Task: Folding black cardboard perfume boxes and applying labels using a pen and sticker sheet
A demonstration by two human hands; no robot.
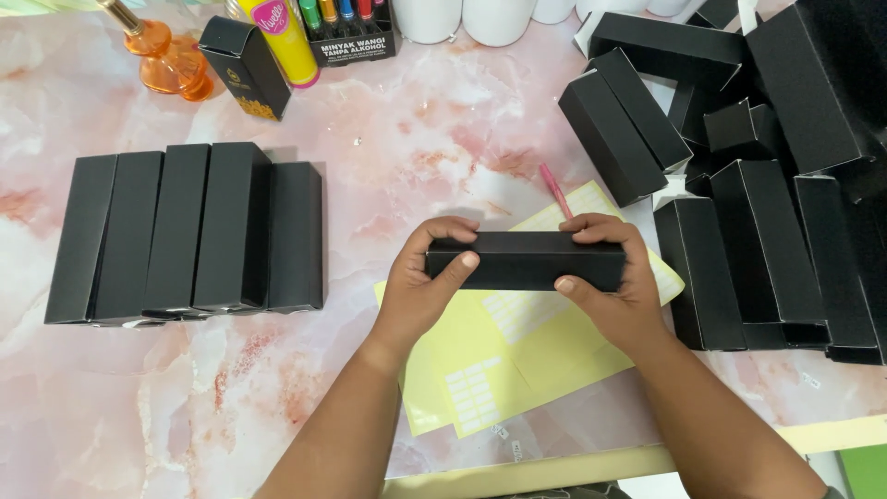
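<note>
A long black cardboard box [531, 260] lies sideways between both hands above yellow label sheets [499, 356]. My left hand [423, 286] grips its left end, thumb on the front face. My right hand [614, 282] grips its right end, fingers over the top edge. A pink pen [555, 189] lies just beyond the box, partly on the sheets.
A neat row of several black boxes [185, 231] lies at the left. A loose heap of black boxes [758, 176] fills the right. At the back stand an orange glass bottle [166, 55], a yellow tube [282, 37], a small upright black box [245, 66] and white containers [462, 18].
</note>
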